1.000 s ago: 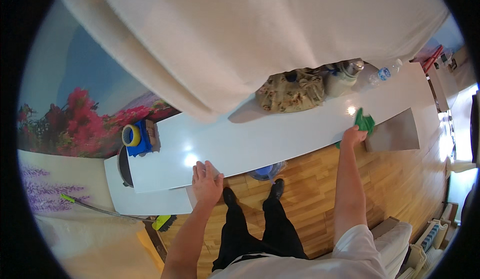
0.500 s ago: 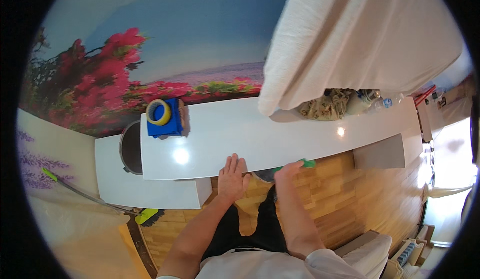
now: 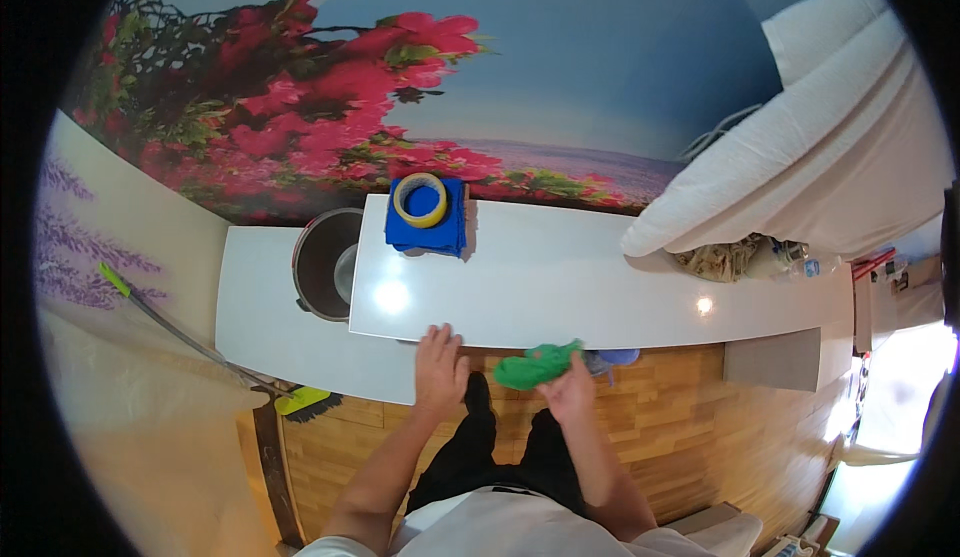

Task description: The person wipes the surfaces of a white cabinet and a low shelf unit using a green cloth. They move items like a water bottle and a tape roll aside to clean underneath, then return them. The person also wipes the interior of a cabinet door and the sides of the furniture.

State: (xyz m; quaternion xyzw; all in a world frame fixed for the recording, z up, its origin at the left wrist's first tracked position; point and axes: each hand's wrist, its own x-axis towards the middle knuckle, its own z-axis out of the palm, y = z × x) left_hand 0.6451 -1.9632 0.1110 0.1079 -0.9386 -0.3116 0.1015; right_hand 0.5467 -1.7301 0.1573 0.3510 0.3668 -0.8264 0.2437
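My right hand (image 3: 567, 393) grips a green cloth (image 3: 538, 365), bunched and hanging out to the left of the fingers. The cloth is at the front edge of a long white tabletop (image 3: 560, 302). My left hand (image 3: 440, 372) lies with its fingers stretched at the same edge, fingertips on the white surface and nothing held. Just beyond the right hand, partly hidden under the edge, is a bluish-purple thing (image 3: 615, 357) whose kind I cannot make out.
A yellow tape roll (image 3: 420, 200) rests on folded blue cloths (image 3: 440, 237) at the tabletop's left end. A large pot (image 3: 312, 275) stands on the lower white unit (image 3: 250, 307). A green-headed brush (image 3: 303, 400) leans at left. White fabric (image 3: 800, 167) drapes over the right side.
My view has swung left. The green cloth, mostly hidden by the right hand before, now shows in full at the edge. My left hand has slid back toward me, off most of the tabletop.
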